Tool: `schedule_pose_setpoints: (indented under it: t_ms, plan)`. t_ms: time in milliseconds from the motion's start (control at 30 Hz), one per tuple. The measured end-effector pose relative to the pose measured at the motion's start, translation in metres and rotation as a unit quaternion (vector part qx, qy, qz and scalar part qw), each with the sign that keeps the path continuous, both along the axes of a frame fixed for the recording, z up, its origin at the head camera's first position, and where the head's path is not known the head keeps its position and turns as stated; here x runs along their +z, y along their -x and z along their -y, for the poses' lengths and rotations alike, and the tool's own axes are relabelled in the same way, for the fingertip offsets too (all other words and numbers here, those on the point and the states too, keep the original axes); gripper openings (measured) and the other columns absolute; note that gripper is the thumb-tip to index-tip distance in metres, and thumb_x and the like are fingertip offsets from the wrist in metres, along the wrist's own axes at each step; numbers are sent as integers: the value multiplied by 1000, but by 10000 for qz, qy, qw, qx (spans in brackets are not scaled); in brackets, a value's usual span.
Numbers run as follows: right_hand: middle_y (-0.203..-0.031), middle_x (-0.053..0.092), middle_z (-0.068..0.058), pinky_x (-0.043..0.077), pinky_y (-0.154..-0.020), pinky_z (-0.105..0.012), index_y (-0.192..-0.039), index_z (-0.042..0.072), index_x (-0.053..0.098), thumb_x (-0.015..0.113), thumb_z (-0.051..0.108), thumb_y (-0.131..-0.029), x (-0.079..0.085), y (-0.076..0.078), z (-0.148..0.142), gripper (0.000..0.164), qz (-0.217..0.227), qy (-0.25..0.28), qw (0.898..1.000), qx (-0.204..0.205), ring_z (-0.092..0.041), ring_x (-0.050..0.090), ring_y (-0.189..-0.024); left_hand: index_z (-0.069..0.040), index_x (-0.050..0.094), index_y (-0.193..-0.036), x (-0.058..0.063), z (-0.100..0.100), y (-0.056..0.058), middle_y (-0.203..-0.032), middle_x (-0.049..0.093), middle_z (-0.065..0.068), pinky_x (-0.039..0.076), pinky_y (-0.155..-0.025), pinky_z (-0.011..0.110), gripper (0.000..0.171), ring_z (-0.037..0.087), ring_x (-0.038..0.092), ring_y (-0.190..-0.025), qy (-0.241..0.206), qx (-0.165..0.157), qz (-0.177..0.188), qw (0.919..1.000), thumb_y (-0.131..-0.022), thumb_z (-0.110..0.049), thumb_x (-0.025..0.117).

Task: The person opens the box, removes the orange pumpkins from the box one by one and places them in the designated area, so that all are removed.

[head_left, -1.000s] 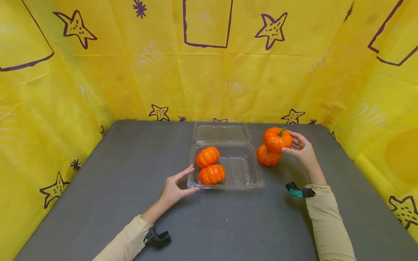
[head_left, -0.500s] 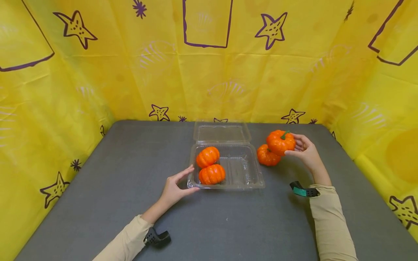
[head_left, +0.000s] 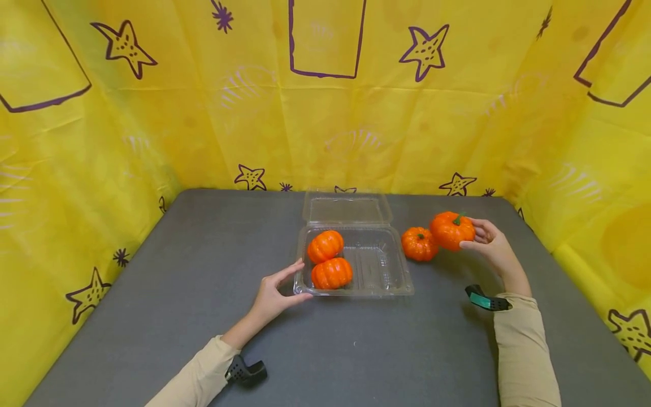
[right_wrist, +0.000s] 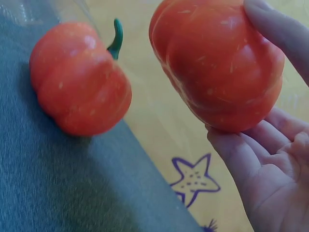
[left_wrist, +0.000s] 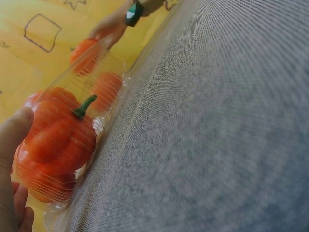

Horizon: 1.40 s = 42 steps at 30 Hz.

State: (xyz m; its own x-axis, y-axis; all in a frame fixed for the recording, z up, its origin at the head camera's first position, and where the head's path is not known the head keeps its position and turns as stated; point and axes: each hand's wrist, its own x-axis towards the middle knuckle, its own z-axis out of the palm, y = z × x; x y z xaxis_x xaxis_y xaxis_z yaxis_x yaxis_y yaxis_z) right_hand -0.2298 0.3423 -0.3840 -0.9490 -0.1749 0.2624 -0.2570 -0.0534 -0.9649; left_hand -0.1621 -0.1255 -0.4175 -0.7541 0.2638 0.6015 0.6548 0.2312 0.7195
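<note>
My right hand (head_left: 495, 249) grips an orange toy pumpkin (head_left: 452, 230) with a green stem, thumb on one side and fingers on the other. In the right wrist view, this pumpkin (right_wrist: 217, 63) hangs above the table's level. A second pumpkin (head_left: 419, 244) rests on the table just left of it. My left hand (head_left: 269, 297) touches the front left corner of a clear plastic clamshell box (head_left: 378, 292), thumb and fingers spread and fairly straight. Inside the box's left half lie two pumpkins, a rear one (head_left: 325, 246) and a front one (head_left: 331, 273).
The box's clear lid (head_left: 348, 209) lies folded back behind it. A grey table (head_left: 203, 249) carries everything, with a yellow patterned cloth (head_left: 325, 113) hanging around its back and sides. A band with a black and green part (head_left: 486, 301) is on my right wrist.
My right hand has carried its pumpkin to the right and slightly nearer, uncovering more of the pumpkin on the table. The left hand and the box keep their places.
</note>
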Motion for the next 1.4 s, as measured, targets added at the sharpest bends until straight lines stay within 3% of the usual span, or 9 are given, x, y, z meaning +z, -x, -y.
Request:
schedule_pose_setpoints:
  t_ms: [100, 400, 667, 900, 1400]
  plan:
    - [-103, 63, 4, 48, -73, -18, -111, 12, 53, 62, -9, -79, -4, 0, -3, 39, 106, 196, 9997, 59, -9, 60, -88, 13, 57, -108, 0, 0, -1, -113, 54, 27, 37, -90, 23, 56, 34, 51, -106, -2, 0, 50, 10000, -57, 6, 81]
    - [-99, 61, 14, 46, -71, -14, -108, 20, 51, 61, -6, -81, -6, -3, -4, 39, 393, -844, 9944, -505, -1, 58, -86, 14, 57, -106, 1, 1, -2, -113, 55, 25, 37, -91, 23, 57, 35, 52, -106, 26, 52, 55, 10000, -56, 5, 81]
    - [-98, 61, 16, 46, -71, -14, -107, 20, 51, 63, -4, -80, -10, -3, -8, 38, 327, -857, 9948, -441, -1, 59, -86, 13, 58, -106, 2, 0, -2, -112, 55, 26, 36, -91, 22, 56, 35, 52, -105, 51, 68, -20, 10000, -56, 5, 81]
    - [-99, 62, 12, 47, -71, -16, -107, 18, 52, 59, -10, -81, -14, -2, -12, 38, 375, -487, 9979, -226, -4, 60, -86, 13, 58, -106, 3, 0, -2, -111, 55, 26, 36, -92, 22, 56, 36, 52, -104, 80, 87, -73, 9999, -56, 5, 81]
    - [-101, 60, 15, 47, -73, -16, -109, 20, 49, 60, -5, -82, -21, -4, -18, 37, 648, -490, 9962, -318, -2, 58, -88, 15, 56, -106, 1, 1, -2, -113, 55, 25, 36, -92, 23, 56, 35, 52, -106, 33, 15, 28, 10000, -57, 5, 81]
